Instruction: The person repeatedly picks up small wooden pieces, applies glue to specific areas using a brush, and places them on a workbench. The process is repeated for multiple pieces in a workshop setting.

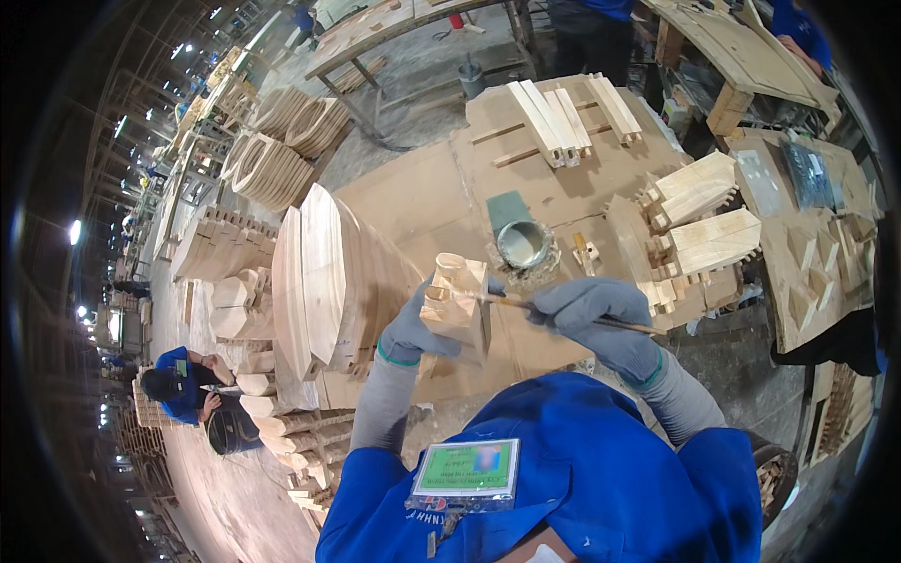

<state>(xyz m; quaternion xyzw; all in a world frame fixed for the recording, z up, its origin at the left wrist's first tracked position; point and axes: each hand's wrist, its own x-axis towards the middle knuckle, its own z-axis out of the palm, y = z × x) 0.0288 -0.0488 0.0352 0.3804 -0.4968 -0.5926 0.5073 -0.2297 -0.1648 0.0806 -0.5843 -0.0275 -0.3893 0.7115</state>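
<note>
My gloved left hand (411, 324) is wrapped round a pale wooden piece (458, 305) with a rounded, notched upper end. Between the fingers of my gloved right hand (601, 324) is a thin brush (638, 327), its handle sticking out to the right. The brush's tip reaches the notched end of the piece; whether it touches, I cannot tell. Just beyond my hands stands an open metal can (523, 244) of whitish liquid, its outside crusted with drips. A small yellowish wooden bit (587, 253) lies right of the can.
Tall curved boards (324, 272) stand stacked at the left of the cardboard-covered table (404, 197). Jointed blocks (699, 192) lie to the right, square strips (549, 122) at the back. A person in blue (178, 385) sits far left by a dark bucket (230, 427).
</note>
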